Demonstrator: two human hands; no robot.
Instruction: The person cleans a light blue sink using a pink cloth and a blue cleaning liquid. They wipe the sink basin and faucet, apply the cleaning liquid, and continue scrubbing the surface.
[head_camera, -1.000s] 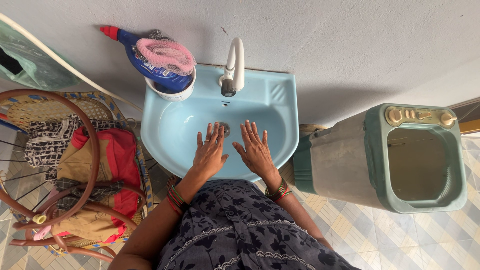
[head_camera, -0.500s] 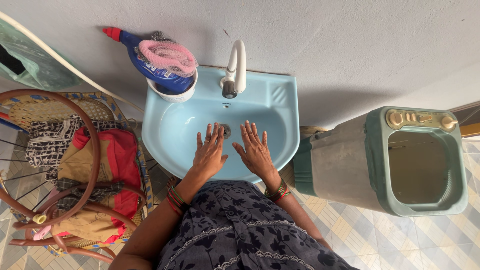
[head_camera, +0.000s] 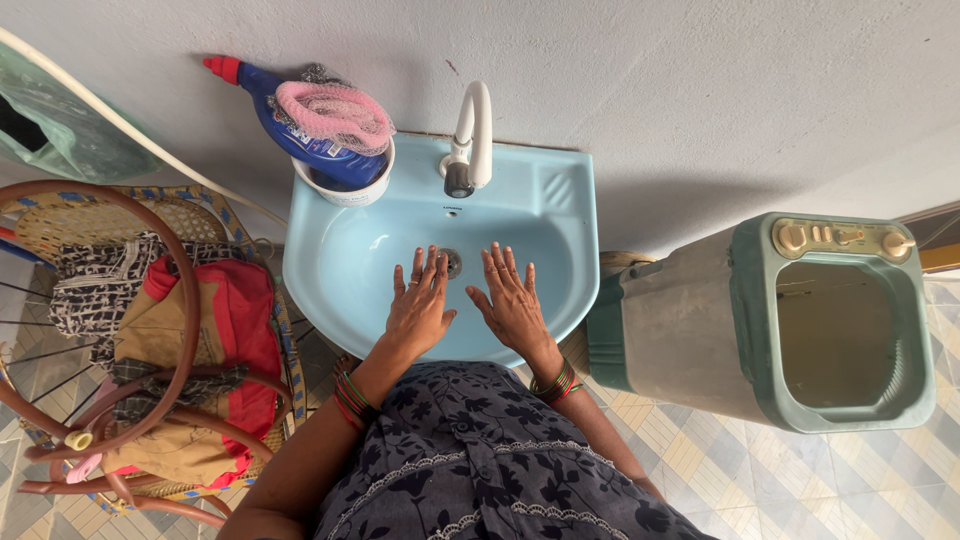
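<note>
Over the last second little has shifted: the left hand (head_camera: 420, 305) and right hand (head_camera: 512, 300) remain side by side, palms down and fingers spread wide, holding nothing, so the work stays inside the pale blue ceramic basin (head_camera: 560, 215). Their fingertips flank the metal drain (head_camera: 452, 263) (no water shows), below the white curved tap (head_camera: 472, 135).

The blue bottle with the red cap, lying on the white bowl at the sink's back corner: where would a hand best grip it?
Probably at the blue bottle's bare neck, just below the red cap, coming from above on the left. It lies tilted across the white bowl, and the pink mesh scrubber covers its body, so the neck is the exposed, narrow part.
</note>
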